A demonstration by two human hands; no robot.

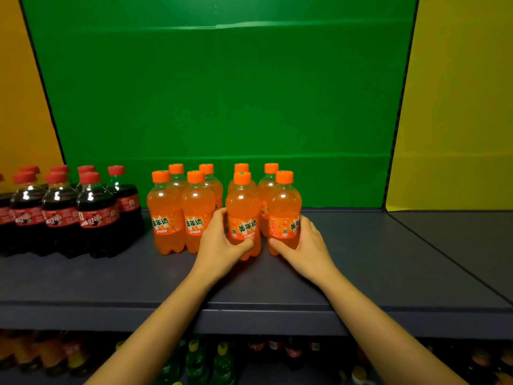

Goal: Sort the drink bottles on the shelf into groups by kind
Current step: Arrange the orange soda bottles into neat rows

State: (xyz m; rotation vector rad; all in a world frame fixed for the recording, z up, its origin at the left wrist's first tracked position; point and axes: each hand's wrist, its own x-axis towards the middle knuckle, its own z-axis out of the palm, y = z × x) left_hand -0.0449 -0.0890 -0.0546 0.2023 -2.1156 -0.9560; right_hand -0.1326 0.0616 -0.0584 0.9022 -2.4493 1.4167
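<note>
Left hand [220,243] wrapped the middle orange bottle [243,207] at label height; right hand [309,243] wrapped the rightmost orange bottle [284,209] likewise. Full, smooth plastic: judged weighty, slippery; a mid-body grip suits.

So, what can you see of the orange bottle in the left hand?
The orange bottle is clear plastic, full of orange drink, with an orange cap and an orange label with green characters. It stands upright on the dark shelf, at the front of the orange group. The left hand grips its lower half, thumb across the front.
</note>
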